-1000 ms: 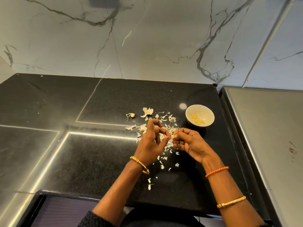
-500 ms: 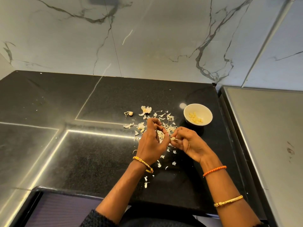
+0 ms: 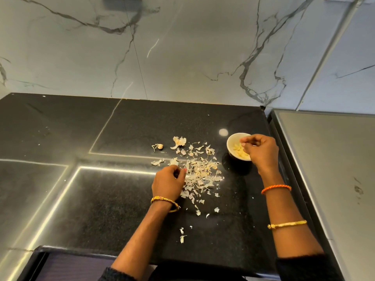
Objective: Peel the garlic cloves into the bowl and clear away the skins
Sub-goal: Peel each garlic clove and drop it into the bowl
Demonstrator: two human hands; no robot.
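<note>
Right hand [image 3: 261, 152] curled over bowl [image 3: 233, 138], grip unclear, left hand [image 3: 168, 181] curled on skins [image 3: 200, 171], unpeeled clove [image 3: 160, 146] apart

Head camera looks steeply down onto countertop [image 3: 125, 199].

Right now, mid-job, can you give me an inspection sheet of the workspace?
Surface: black speckled stone counter, glossy, light streaks reflected.
Job's things: small white bowl holding peeled yellowish garlic cloves; one small unpeeled garlic clove lying apart, left of the skins.
Clutter: pale papery garlic skins scattered mid-counter, stray flakes near the front edge.
Hands: left hand rests at the skins' edge, fingers curled; right hand over the bowl, fingertips pinched.
Cables: nothing seen.
Surroundings: white veined marble wall; grey metal surface at right.
</note>
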